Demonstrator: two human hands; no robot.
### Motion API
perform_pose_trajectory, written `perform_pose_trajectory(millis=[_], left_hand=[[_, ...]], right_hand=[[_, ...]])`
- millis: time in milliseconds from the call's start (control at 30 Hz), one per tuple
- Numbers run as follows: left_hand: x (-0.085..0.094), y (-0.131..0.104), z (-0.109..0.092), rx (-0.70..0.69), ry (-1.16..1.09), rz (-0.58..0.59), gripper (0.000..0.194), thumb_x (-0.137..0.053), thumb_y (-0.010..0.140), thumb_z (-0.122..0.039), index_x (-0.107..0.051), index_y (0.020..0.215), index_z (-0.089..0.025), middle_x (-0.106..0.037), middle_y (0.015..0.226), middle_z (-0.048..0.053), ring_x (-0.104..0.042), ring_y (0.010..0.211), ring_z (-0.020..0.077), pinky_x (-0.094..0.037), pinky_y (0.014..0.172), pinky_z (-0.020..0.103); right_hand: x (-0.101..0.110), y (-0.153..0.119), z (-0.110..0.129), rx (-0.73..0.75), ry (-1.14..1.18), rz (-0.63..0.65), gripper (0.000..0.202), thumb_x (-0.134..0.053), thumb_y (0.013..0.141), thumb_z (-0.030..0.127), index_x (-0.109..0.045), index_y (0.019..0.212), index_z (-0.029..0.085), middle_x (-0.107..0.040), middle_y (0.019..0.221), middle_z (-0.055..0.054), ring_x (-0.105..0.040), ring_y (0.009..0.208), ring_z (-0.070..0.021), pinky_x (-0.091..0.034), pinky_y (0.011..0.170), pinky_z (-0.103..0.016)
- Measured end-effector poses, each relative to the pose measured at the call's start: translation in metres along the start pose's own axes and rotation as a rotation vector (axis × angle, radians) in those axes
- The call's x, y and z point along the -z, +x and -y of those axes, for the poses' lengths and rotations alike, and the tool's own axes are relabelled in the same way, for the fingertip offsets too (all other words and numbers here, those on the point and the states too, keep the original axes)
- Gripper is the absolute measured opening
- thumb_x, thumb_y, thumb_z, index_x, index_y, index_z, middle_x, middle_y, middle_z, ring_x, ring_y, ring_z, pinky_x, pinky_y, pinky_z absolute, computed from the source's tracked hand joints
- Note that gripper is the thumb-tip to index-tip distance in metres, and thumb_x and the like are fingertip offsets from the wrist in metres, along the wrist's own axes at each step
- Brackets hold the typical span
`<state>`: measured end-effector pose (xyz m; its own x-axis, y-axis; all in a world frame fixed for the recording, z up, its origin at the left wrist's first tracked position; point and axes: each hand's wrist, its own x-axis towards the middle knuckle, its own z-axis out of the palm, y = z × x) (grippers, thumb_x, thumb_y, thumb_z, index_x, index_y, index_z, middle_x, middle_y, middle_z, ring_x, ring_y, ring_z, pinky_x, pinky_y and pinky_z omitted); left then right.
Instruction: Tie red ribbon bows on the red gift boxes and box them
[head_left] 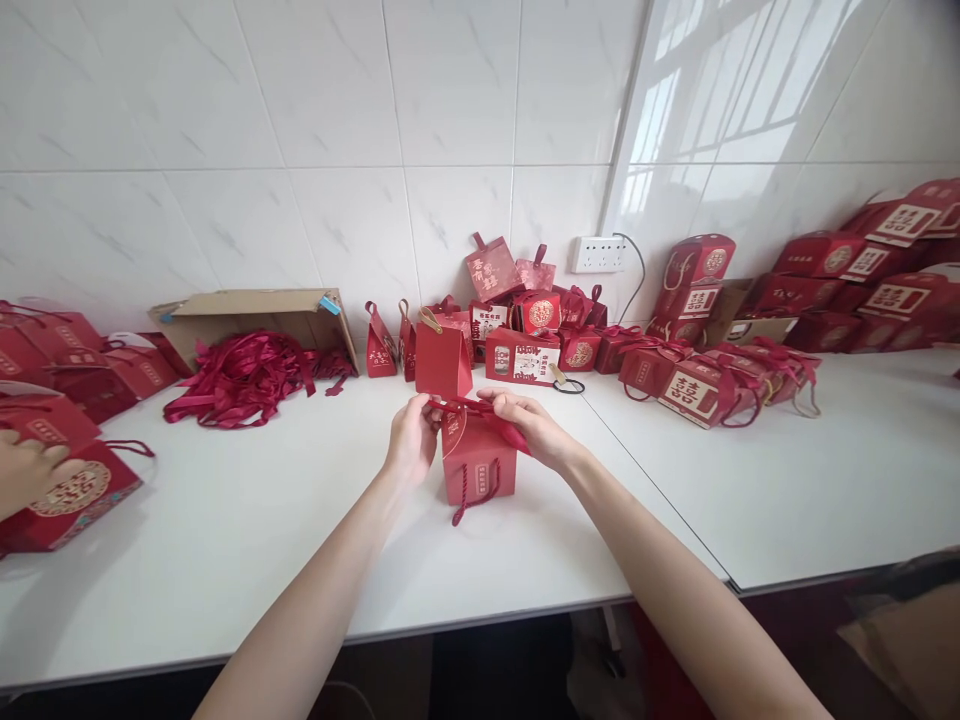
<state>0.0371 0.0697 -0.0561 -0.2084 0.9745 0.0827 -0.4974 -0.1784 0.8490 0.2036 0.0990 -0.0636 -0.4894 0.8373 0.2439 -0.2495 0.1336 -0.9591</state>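
Observation:
A red gift box (471, 470) with a dark red rope handle stands upright on the white table in front of me. Over its top runs a red ribbon (516, 434). My left hand (414, 436) pinches the ribbon at the box's upper left edge. On the upper right, my right hand (531, 424) has its fingers closed on the same ribbon, and a loop of it hangs below them. Fingers hide part of the ribbon, so I cannot tell whether it is knotted. Just behind the box is a taller red paper box (442, 362).
A pile of dark red ribbons (244, 375) spills from a cardboard box (255, 305) at left. Another person's hand (26, 470) touches a red box (75, 500) at far left. Ribboned boxes (686, 390) lie at right. A power strip (598, 254) hangs on the wall.

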Motion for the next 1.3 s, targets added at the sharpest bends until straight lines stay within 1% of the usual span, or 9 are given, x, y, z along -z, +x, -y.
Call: perform_pose_trajectory(millis=[133,300,467,600,767,900,1067,1167,1300], left_hand=[[0.002,0.002,-0.006,0.026,-0.091,-0.056,0.013,-0.054,0.068,-0.027,-0.044,0.067,-0.019,-0.046,0.061,-0.005,-0.036,0.046,0.0061,-0.037,0.050,0.021],[0.014,0.012,-0.010,-0.029,-0.144,-0.153,0.017,-0.051,0.071,-0.031,-0.038,0.067,-0.021,-0.048,0.060,-0.005,-0.044,0.047,0.0086,-0.042,0.054,0.024],[0.023,0.020,-0.013,-0.057,-0.128,-0.200,0.016,-0.052,0.071,-0.024,-0.038,0.065,-0.020,-0.047,0.058,-0.006,-0.036,0.041,0.0046,-0.040,0.050,0.021],[0.021,0.017,-0.018,0.023,-0.268,-0.180,0.008,-0.050,0.065,-0.009,-0.049,0.066,-0.017,-0.054,0.061,-0.001,-0.052,0.053,0.0071,-0.048,0.060,0.021],[0.017,0.014,-0.018,0.022,-0.317,-0.134,0.025,-0.048,0.059,0.002,-0.059,0.074,-0.015,-0.061,0.066,0.002,-0.061,0.068,0.0091,-0.051,0.073,0.022],[0.018,0.016,-0.012,-0.064,-0.180,-0.148,0.010,-0.065,0.066,-0.010,-0.057,0.067,-0.014,-0.060,0.064,0.000,-0.058,0.060,0.0075,-0.049,0.064,0.020],[0.022,0.017,-0.009,-0.172,-0.065,-0.129,0.023,-0.072,0.062,-0.022,-0.050,0.057,-0.015,-0.052,0.054,-0.003,-0.049,0.050,0.0064,-0.043,0.052,0.019],[0.023,0.018,-0.013,-0.183,-0.129,-0.181,0.021,-0.068,0.058,-0.020,-0.048,0.053,-0.015,-0.048,0.051,-0.004,-0.047,0.049,0.0070,-0.042,0.051,0.020],[0.024,0.017,-0.019,-0.160,-0.212,-0.227,0.014,-0.063,0.051,-0.015,-0.049,0.052,-0.015,-0.054,0.058,-0.002,-0.052,0.058,0.0093,-0.046,0.057,0.022]], right_hand=[[0.005,0.003,0.000,-0.034,0.231,-0.025,0.031,-0.066,0.064,0.042,-0.063,0.085,0.020,-0.065,0.096,-0.005,-0.058,0.097,-0.0218,-0.042,0.092,-0.037],[0.011,0.006,-0.002,0.035,0.387,-0.274,0.016,-0.061,0.067,0.037,-0.055,0.069,0.023,-0.064,0.081,-0.001,-0.058,0.093,-0.0210,-0.044,0.091,-0.039],[0.020,0.007,-0.007,0.090,0.391,-0.392,0.021,-0.058,0.070,0.041,-0.048,0.064,0.023,-0.060,0.072,-0.002,-0.059,0.083,-0.0203,-0.047,0.085,-0.039],[0.025,0.008,-0.003,0.113,0.416,-0.423,0.022,-0.062,0.069,0.043,-0.050,0.069,0.024,-0.058,0.072,0.000,-0.058,0.074,-0.0173,-0.049,0.076,-0.034],[0.021,0.007,0.001,0.033,0.318,-0.475,0.022,-0.068,0.067,0.037,-0.055,0.077,0.023,-0.054,0.072,0.002,-0.054,0.067,-0.0129,-0.047,0.064,-0.026],[0.014,0.003,-0.001,-0.075,-0.050,-0.302,0.026,-0.062,0.073,0.044,-0.059,0.077,0.019,-0.059,0.086,-0.003,-0.056,0.077,-0.0145,-0.044,0.062,-0.024],[0.011,-0.005,0.003,-0.145,-0.282,-0.001,0.037,-0.062,0.074,0.051,-0.049,0.065,0.018,-0.048,0.060,0.004,-0.041,0.050,-0.0075,-0.030,0.045,-0.021],[0.014,-0.006,0.005,-0.155,-0.256,0.110,0.038,-0.063,0.074,0.048,-0.046,0.058,0.017,-0.045,0.054,0.004,-0.037,0.046,-0.0063,-0.025,0.042,-0.021],[0.018,-0.005,0.006,-0.217,-0.011,0.127,0.036,-0.066,0.072,0.043,-0.043,0.057,0.018,-0.047,0.054,0.003,-0.041,0.047,-0.0081,-0.027,0.043,-0.022]])
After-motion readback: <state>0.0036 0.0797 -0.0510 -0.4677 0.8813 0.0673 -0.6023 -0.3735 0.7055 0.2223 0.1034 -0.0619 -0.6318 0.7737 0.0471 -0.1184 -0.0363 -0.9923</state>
